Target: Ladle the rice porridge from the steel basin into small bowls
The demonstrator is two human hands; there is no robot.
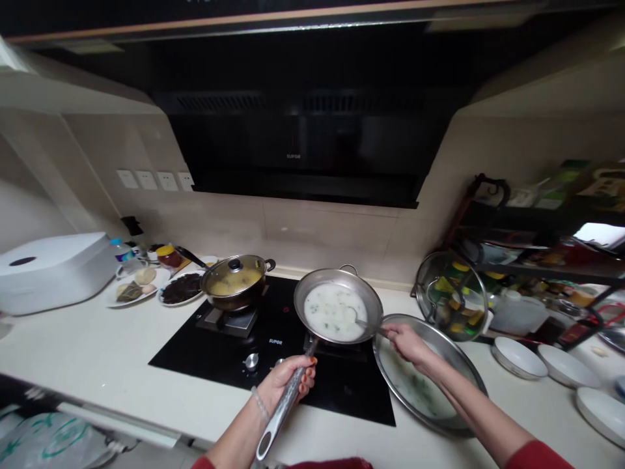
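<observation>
My left hand (291, 381) is wrapped round the long metal handle of a frying pan (375, 301), which sits over the right burner. White, milky soup (332, 306) with bits of green lies in the pan. My right hand (404, 342) is closed on the handle of a metal spoon (364, 322). Its front end dips into the soup at the pan's right side, so its full shape is hidden. Below my right forearm is a wide metal basin (461, 355) with whitish liquid and some greens, partly covered by the arm.
A lidded pan (234, 296) of yellowish food stands on the left of the black cooktop (332, 391). Plates of food (180, 288) and a white box (53, 270) are further left. A glass lid (452, 296) leans by the rack, with several white bowls (520, 358) at right.
</observation>
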